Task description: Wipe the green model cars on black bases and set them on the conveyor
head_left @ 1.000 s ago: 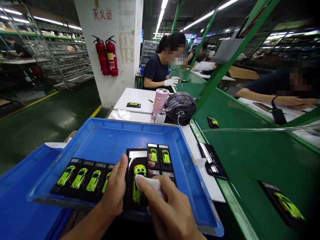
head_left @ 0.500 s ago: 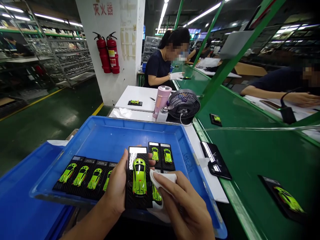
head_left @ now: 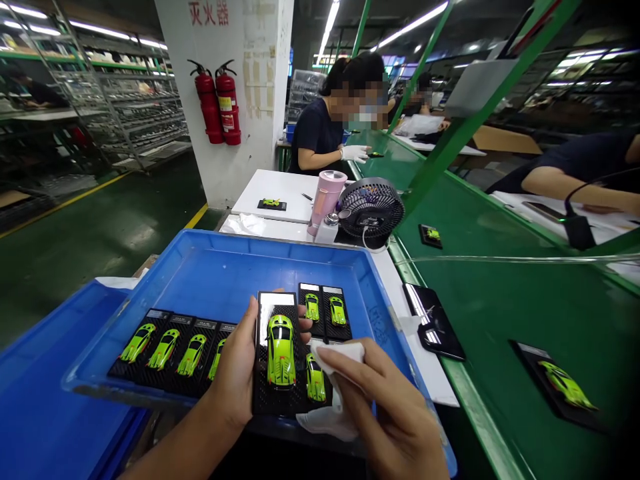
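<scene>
A row of black model-car bases (head_left: 173,372) lay along the left of the blue tray (head_left: 250,235) — then the left hand (head_left: 233,370) gripped a black base (head_left: 263,395) bearing a green model car (head_left: 281,351), above the tray's near rim. The right hand (head_left: 385,407) pinched a white cloth (head_left: 336,360) just beside that car — near the right rim, with open blue floor far of the cars.
</scene>
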`<state>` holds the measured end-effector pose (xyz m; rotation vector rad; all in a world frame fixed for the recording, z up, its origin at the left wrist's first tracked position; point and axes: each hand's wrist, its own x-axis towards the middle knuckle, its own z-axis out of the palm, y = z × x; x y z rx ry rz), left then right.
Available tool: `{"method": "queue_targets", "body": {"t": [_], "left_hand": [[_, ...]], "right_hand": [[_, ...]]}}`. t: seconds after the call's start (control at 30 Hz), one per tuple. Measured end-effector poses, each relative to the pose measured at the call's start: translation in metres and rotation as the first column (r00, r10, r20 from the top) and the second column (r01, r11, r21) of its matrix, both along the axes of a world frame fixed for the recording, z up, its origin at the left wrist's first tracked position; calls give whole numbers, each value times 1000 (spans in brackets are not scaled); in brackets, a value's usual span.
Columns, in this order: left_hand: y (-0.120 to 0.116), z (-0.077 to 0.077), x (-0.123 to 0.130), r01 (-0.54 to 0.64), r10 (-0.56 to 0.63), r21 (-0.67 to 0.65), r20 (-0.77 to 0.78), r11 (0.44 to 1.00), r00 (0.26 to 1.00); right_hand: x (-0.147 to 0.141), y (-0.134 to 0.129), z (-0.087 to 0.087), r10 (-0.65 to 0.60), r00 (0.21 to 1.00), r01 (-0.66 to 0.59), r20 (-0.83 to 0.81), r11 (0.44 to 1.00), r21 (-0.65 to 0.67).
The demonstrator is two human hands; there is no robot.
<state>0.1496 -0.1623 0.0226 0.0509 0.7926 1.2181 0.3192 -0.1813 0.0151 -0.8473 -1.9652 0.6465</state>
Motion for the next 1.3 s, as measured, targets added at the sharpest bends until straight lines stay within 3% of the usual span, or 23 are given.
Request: {"method": "queue_targets", "body": {"t": [0.13,0.27,0.43,0.57,0.67,0.93,1.07,1.3], "left_hand": [[3,4,0,-7,6,-53,-25,999,1000],[5,4,1,-103,100,-49,-73,993,992],[4,3,4,-186,178,-79,-96,979,979],[3,0,4,-245,236,-61,-130,968,963],[6,-4,2,-269,266,-18,-96,963,959],[-1,-18,4,-116,121,-104,49,988,991],[-4,-20,6,-69,73,-114,29,991,997],[-1,-21,9,-122,122,-151,-6,981,992]], "right_hand": [[-6,-6,-4,-19,998,17,-60,999,-27],[-10,-16,-13,-3,999,2,-45,1000,-14],[-21,-29,-32,-56,998,51,30,988,146],[-25,-33,-38,-147,987,135,62,977,166],[-18,-29,-35,-128,989,116,71,982,149],[-9,-12,-15,-89,994,80,56,986,144],[-11,-9,-9,-97,986,73,135,982,172],[-13,-6,3,-157,930,41,332,942,332]]}}
